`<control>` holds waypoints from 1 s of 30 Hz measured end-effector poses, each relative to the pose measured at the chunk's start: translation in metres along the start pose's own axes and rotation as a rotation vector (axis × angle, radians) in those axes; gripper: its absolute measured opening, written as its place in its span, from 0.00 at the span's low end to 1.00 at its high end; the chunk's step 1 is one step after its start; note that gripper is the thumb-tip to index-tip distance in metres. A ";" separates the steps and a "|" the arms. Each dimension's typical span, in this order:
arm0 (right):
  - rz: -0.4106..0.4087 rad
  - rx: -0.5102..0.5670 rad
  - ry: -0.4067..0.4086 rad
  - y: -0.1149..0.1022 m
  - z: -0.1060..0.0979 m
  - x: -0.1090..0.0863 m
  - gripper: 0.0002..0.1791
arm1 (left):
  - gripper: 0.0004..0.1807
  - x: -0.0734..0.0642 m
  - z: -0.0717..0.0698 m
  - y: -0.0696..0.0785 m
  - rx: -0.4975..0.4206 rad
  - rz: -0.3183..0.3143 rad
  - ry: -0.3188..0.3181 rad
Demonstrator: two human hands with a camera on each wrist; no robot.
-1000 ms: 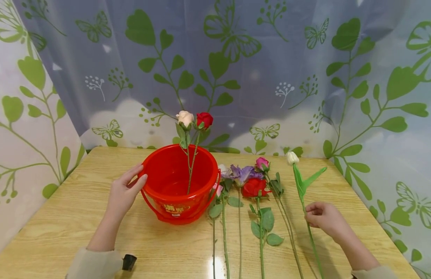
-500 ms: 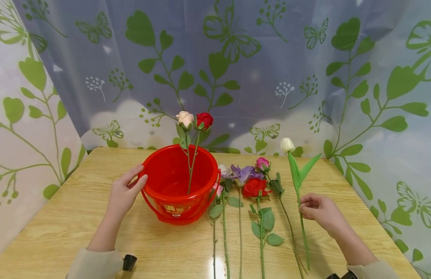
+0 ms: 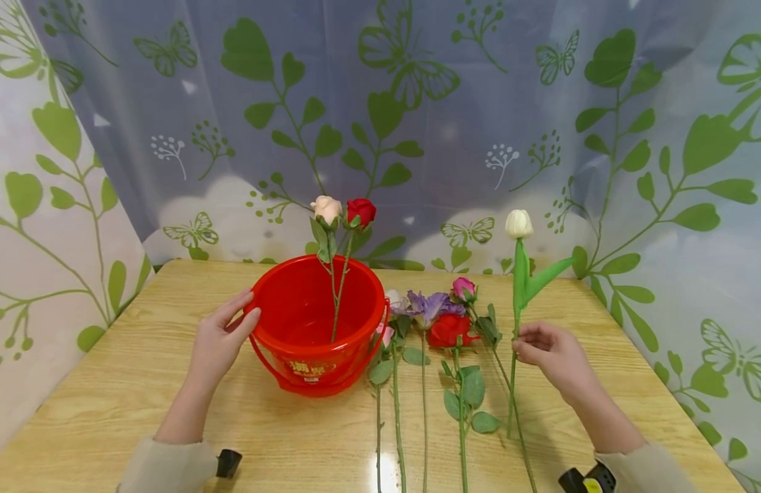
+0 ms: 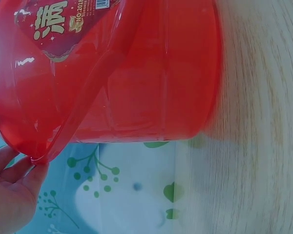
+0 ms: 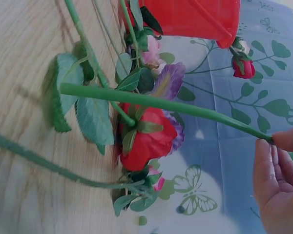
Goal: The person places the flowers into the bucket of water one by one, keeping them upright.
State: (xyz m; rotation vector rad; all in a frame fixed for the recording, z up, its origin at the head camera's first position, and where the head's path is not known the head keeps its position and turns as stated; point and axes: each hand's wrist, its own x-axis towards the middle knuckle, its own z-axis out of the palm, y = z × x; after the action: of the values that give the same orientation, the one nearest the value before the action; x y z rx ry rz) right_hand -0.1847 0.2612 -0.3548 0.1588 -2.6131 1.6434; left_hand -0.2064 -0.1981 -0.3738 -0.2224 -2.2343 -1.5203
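Note:
My right hand (image 3: 555, 356) pinches the green stem of a white tulip (image 3: 518, 224), upright above the table. In the right wrist view the stem's lower end (image 5: 88, 91) hangs free. With thumb and fingers, my left hand (image 3: 222, 339) grips the left rim of a red bucket (image 3: 318, 370); the left wrist view has those fingers where the handle (image 4: 95, 80) meets the rim. A pale pink rose (image 3: 327, 211) and a red rose (image 3: 361, 213) stand in the bucket, leaning on its right side.
Between bucket and right hand, several flowers lie stems forward: a purple flower (image 3: 431, 308), a large red rose (image 3: 451, 331), a magenta rose (image 3: 463, 288) and a light pink bloom (image 3: 385, 335). A leaf-patterned curtain (image 3: 448, 150) hangs behind the wooden table (image 3: 281, 445).
My right hand has raised the tulip off the table and moved it leftward and away from me, the bloom rising to upright. The left hand and bucket have stayed put.

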 end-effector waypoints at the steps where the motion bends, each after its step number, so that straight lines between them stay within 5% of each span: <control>1: -0.004 0.012 0.012 -0.001 0.001 0.001 0.15 | 0.21 0.000 0.000 0.000 0.000 -0.001 0.000; 17: -0.119 0.095 0.028 -0.025 0.027 0.018 0.15 | 0.21 -0.001 0.000 -0.001 -0.006 -0.003 -0.003; 30: -0.149 0.220 0.107 -0.065 0.045 0.036 0.10 | 0.21 -0.001 0.001 0.000 -0.009 -0.004 0.001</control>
State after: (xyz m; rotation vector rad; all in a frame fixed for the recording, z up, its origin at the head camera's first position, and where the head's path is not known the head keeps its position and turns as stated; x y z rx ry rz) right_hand -0.2127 0.1903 -0.3128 0.2598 -2.2801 1.8266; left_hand -0.2059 -0.1976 -0.3747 -0.2199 -2.2285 -1.5319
